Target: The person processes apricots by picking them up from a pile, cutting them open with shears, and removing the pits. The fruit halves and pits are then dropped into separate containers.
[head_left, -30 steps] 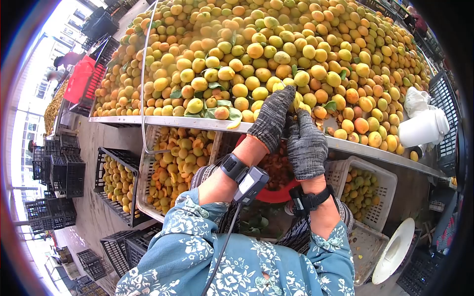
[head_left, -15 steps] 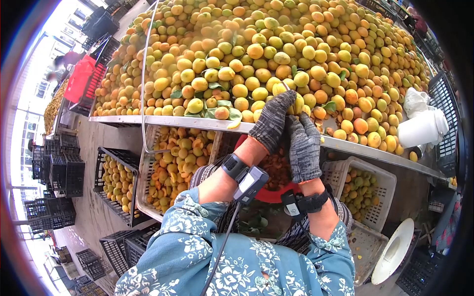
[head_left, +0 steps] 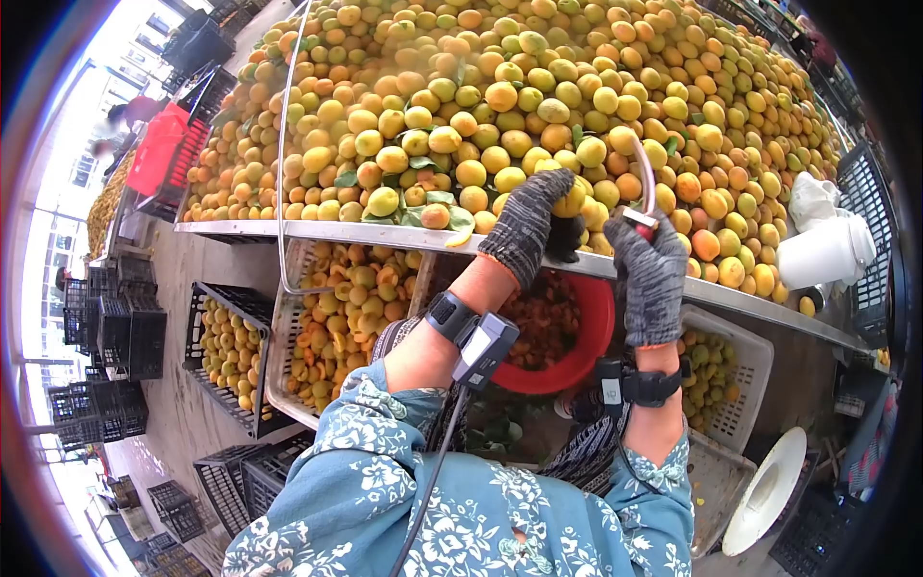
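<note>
My left hand point(head_left: 531, 219), in a dark grey knit glove, is closed around a yellow apricot point(head_left: 571, 200) at the table's front edge. My right hand point(head_left: 651, 274), gloved alike, is raised to the right, its fingers wrapped round the red handle of a curved-blade knife point(head_left: 646, 178). The thin blade points up and bends left, apart from the held fruit. Behind both hands rises a large heap of apricots point(head_left: 461, 106) with scattered leaves. Below them sits a red tub point(head_left: 598, 332) holding brownish pits or scraps, partly hidden by my left arm.
The metal table edge point(head_left: 385, 236) runs across in front of me. Beneath it stand a pale crate of split apricots point(head_left: 279, 351), a black crate point(head_left: 199, 346) and another pale crate point(head_left: 750, 394). A white bucket point(head_left: 817, 255) lies at right. A red crate point(head_left: 163, 149) is at left.
My right hand has moved right, away from my left hand, bringing the curved knife into clear view. The left hand stays near the same place with the apricot. More of the red tub shows.
</note>
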{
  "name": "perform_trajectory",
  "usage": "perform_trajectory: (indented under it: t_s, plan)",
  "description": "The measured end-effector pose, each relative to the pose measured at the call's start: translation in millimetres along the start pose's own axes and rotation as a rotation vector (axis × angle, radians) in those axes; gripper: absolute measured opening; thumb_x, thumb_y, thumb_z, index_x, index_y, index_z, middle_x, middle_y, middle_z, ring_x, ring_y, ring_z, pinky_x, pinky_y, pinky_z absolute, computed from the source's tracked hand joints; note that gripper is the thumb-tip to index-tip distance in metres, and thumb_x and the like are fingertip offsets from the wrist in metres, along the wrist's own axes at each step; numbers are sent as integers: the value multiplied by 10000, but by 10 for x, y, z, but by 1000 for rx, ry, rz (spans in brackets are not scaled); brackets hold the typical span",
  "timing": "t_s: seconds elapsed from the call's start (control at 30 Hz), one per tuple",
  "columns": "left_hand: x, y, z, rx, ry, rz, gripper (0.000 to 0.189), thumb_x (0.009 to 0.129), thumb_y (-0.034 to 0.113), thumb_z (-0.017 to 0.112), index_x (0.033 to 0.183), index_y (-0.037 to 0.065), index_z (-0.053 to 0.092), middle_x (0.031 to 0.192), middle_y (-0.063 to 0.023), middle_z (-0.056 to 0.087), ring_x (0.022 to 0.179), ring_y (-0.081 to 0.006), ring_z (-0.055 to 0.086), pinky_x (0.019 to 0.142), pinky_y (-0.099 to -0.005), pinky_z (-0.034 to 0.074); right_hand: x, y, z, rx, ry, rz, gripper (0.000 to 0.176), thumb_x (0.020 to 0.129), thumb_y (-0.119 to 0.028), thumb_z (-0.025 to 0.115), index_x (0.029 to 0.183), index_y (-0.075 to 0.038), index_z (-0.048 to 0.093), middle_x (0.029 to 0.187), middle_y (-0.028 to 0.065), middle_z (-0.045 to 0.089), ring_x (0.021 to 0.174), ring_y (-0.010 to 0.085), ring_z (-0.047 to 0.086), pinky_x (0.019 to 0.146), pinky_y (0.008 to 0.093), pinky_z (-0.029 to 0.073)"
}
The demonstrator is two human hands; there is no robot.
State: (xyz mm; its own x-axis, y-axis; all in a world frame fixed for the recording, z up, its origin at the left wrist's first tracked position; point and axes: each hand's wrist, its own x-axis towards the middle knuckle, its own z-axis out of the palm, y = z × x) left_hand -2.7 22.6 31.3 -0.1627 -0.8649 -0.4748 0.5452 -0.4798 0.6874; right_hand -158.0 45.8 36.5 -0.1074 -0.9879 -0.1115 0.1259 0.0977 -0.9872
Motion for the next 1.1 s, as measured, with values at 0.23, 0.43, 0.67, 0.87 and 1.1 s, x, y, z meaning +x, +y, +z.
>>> perform_trajectory:
  t_s: [0.23,0.43,0.67,0.87,1.1]
  plan:
    - [10,-190,58,193,-188,44,272,932,336,538,978,85,630,739,-5,604,534,-90,542,429,-217,410,56,-79,-69,87,-217,10,262,788,-96,708,1028,-12,645,837,-7,614,715,56,545,640,204,459]
    - [14,-140,-28,213,-289,239,337,909,230,523,1153,9,596,860,-46,617,719,-85,579,527,-207,479,26,-51,-163,328,-95,157,309,737,-123,686,1032,-35,656,666,-33,579,445,26,421,408,157,306]
    - [-63,-85,46,91,-411,120,425,826,170,660,1214,26,563,874,-15,618,734,-76,565,642,-226,491,-31,-72,-97,351,-81,28,316,797,-105,664,1101,-31,619,724,-4,606,461,41,475,412,178,360]
    - [-72,-117,47,261,-387,217,253,870,186,638,1074,37,622,876,-10,629,737,-64,562,581,-202,462,-48,-93,-1,203,-29,-29,333,847,-133,641,1158,-19,607,615,-28,555,394,27,426,361,163,322]
    - [-77,-183,7,470,-487,174,183,802,24,622,982,50,636,1063,-95,598,866,-163,596,716,-275,486,62,-446,-340,544,3,-226,309,851,-196,695,1054,9,586,532,-28,444,396,74,388,374,219,301]
